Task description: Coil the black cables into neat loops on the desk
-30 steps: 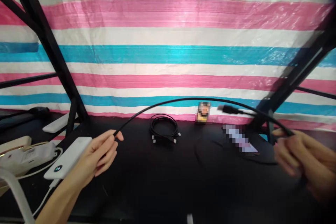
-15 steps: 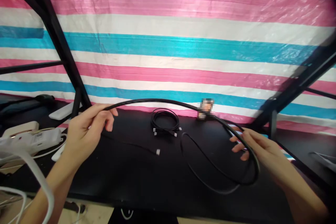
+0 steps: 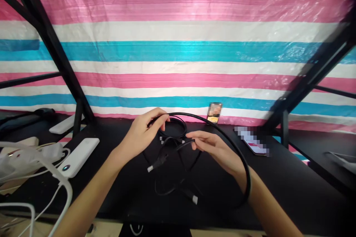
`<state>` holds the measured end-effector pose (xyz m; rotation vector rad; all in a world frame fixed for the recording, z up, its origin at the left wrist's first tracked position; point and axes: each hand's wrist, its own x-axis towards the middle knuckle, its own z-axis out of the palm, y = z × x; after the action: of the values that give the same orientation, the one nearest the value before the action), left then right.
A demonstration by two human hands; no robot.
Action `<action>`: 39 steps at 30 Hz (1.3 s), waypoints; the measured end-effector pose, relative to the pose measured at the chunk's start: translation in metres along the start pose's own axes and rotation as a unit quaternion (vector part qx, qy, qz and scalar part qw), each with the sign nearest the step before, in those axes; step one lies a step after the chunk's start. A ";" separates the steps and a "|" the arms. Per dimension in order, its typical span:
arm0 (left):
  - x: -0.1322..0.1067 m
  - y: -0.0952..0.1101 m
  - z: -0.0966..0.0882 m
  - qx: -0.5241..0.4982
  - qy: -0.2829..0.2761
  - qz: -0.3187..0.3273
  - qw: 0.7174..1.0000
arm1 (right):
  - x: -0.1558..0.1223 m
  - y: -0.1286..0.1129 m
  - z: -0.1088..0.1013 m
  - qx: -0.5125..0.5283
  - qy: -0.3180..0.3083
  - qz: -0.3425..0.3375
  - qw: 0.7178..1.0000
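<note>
My left hand [image 3: 146,129] pinches a black cable [image 3: 247,177] above the middle of the table. From those fingers the cable arcs to the right, over and past my right wrist. My right hand [image 3: 215,148] pinches another stretch of black cable between thumb and fingers, lower and closer in. Below the hands hang thinner black strands, blurred, with a pale connector [image 3: 150,169] on the left and a second pale connector [image 3: 195,200] lower right. Behind the hands, a coiled black cable [image 3: 182,123] lies on the table, partly hidden by my left fingers.
A white power bank [image 3: 80,157] lies on the black table [image 3: 116,196] at left, beside a white power strip [image 3: 36,153] with white cords. A phone [image 3: 253,142] rests at right. Black metal struts [image 3: 52,44] flank a striped sheet [image 3: 178,50] behind.
Both hands have moved inward from far apart to near each other. The cable that was stretched between them now forms a loop, its connector ends hanging below my hands.
</note>
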<state>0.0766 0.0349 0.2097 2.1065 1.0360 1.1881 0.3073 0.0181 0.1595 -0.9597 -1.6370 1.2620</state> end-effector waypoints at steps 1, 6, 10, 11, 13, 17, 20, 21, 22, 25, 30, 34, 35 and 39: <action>0.000 -0.005 0.002 -0.001 -0.006 -0.020 1.000 | 0.001 0.001 0.001 0.039 0.007 0.008 0.999; -0.006 -0.037 0.006 -0.004 0.002 -0.105 0.994 | 0.003 0.005 -0.009 0.256 0.018 0.066 0.964; -0.012 -0.061 0.016 -0.011 0.019 -0.155 0.988 | 0.000 0.013 -0.015 0.260 0.000 0.064 0.963; -0.013 -0.064 0.020 -0.023 0.021 -0.166 0.986 | -0.002 0.015 -0.014 0.232 -0.003 0.058 0.971; -0.015 -0.068 0.029 -0.052 0.025 -0.186 0.981 | -0.003 0.016 -0.008 0.160 0.006 0.050 0.986; -0.022 -0.069 0.039 -0.139 0.024 -0.216 0.966 | -0.004 0.010 0.002 0.101 0.085 0.048 0.990; -0.036 -0.070 0.040 -0.264 0.008 -0.243 0.933 | -0.004 0.005 0.005 0.179 0.136 0.055 0.973; -0.042 -0.071 0.041 -0.293 0.003 -0.248 0.923 | -0.004 0.004 0.005 0.209 0.152 0.055 0.965; -0.049 -0.071 0.044 -0.312 -0.002 -0.252 0.916 | -0.004 0.004 0.006 0.234 0.167 0.052 0.957; -0.067 -0.070 0.055 -0.339 -0.024 -0.258 0.905 | -0.004 0.005 0.009 0.266 0.186 0.013 0.946; -0.079 -0.067 0.070 -0.420 -0.025 -0.255 0.870 | -0.001 0.014 0.012 0.228 0.136 -0.041 0.963; -0.079 -0.066 0.072 -0.452 0.070 -0.255 0.852 | 0.005 0.028 0.013 0.237 0.137 -0.050 0.960; -0.079 -0.066 0.072 -0.441 0.075 -0.273 0.852 | 0.008 0.033 0.013 0.240 0.143 -0.051 0.959; -0.077 -0.065 0.074 -0.401 0.008 -0.314 0.861 | 0.023 0.051 0.012 0.207 0.185 -0.066 0.958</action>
<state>0.0914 0.0063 0.0890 0.9999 0.9005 1.0298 0.2922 0.0457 0.1120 -0.7555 -1.0722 1.1862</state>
